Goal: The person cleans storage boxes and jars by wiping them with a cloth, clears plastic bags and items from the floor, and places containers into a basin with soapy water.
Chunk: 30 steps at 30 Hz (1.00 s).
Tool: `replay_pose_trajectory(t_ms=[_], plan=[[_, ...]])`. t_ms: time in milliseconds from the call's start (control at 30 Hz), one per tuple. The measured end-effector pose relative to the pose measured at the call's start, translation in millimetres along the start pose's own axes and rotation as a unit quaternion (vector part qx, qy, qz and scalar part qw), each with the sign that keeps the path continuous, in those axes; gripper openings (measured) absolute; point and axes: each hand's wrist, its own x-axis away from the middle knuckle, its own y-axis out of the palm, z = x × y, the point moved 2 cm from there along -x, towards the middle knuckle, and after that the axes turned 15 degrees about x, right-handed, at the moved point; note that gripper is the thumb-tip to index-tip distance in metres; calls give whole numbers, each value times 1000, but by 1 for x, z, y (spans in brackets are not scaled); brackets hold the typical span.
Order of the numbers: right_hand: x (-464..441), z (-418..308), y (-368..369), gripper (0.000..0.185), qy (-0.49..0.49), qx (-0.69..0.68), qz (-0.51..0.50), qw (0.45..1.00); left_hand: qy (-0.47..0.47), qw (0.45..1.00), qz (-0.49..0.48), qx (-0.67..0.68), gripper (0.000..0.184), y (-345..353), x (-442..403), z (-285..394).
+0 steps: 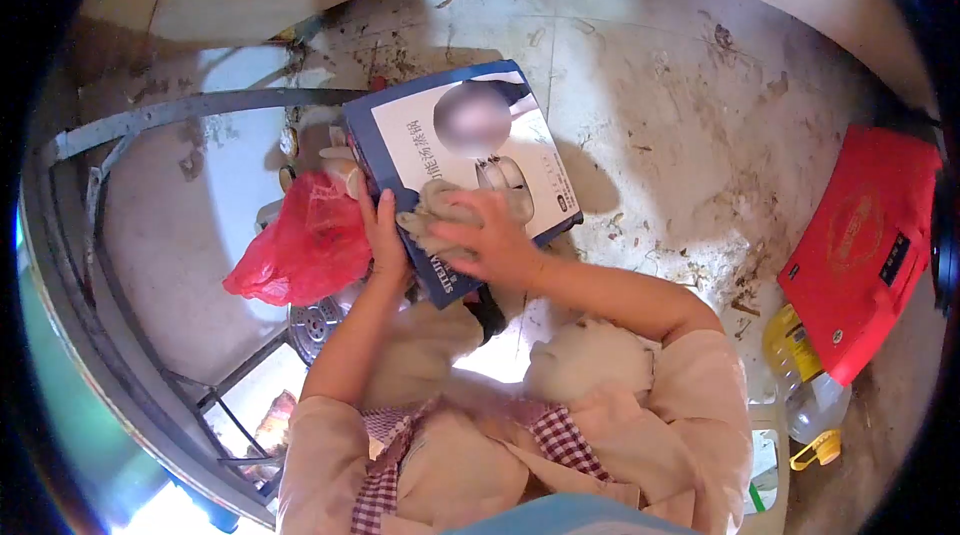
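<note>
A blue and white cardboard box (400,145), printed with a picture of a pot, is held tilted in front of me. My left hand (385,243) grips its left edge, the thumb lying along the side and the other fingers partly hidden. In my right hand (495,240) is a bunched greyish-beige cloth (432,215), pressed against the lower part of the box's printed face. A crumpled red plastic bag (310,240) hangs just left of my left hand; what it holds is hidden.
A curved metal frame (190,110) runs along the left. On the right are a red bag (855,245) and a clear plastic bottle (815,403) with a yellow cap. The tiled floor (680,125) is stained and littered with debris. A round perforated metal piece (313,325) sits below the plastic bag.
</note>
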Motion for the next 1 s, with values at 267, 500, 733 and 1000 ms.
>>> replay_pose_trajectory(t_ms=[267,500,733,1000], plan=[[60,48,-13,49,233,147,36,961,30,999,0,-14,60,-12,-10,-10],[78,87,-16,54,76,168,27,983,26,999,-10,-37,64,-22,-16,-11],[72,106,-35,43,406,-100,141,897,-128,983,-59,-119,90,19,-51,40],[35,77,-96,35,395,-278,260,836,199,888,-246,-334,104,58,-43,53]])
